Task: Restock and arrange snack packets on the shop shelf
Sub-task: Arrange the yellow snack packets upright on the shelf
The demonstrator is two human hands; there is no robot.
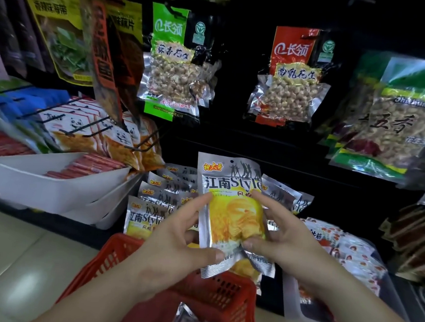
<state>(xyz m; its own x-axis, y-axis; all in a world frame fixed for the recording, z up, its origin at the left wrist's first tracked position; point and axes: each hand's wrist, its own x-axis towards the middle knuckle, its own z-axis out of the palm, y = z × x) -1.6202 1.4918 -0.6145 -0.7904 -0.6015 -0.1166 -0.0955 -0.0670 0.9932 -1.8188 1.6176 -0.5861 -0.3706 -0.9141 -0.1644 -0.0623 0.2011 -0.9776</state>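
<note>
I hold a silver and yellow snack packet (231, 208) upright in front of the lower shelf. My left hand (175, 237) pinches its left edge between thumb and fingers. My right hand (279, 233) grips its right edge and lower corner. A second packet of the same kind shows behind it at the bottom. Several matching packets (155, 202) stand in a row on the shelf just behind. Below my hands sits a red plastic basket (219, 299) with a silver packet in it.
Peanut bags hang above: green-labelled (172, 65), red-labelled (292, 76) and a large one (395, 121) at right. White trays (57, 187) with red sausages sit at left, panda packets (97, 132) on hooks behind them. A white tray with red-white packets (344, 251) is at right.
</note>
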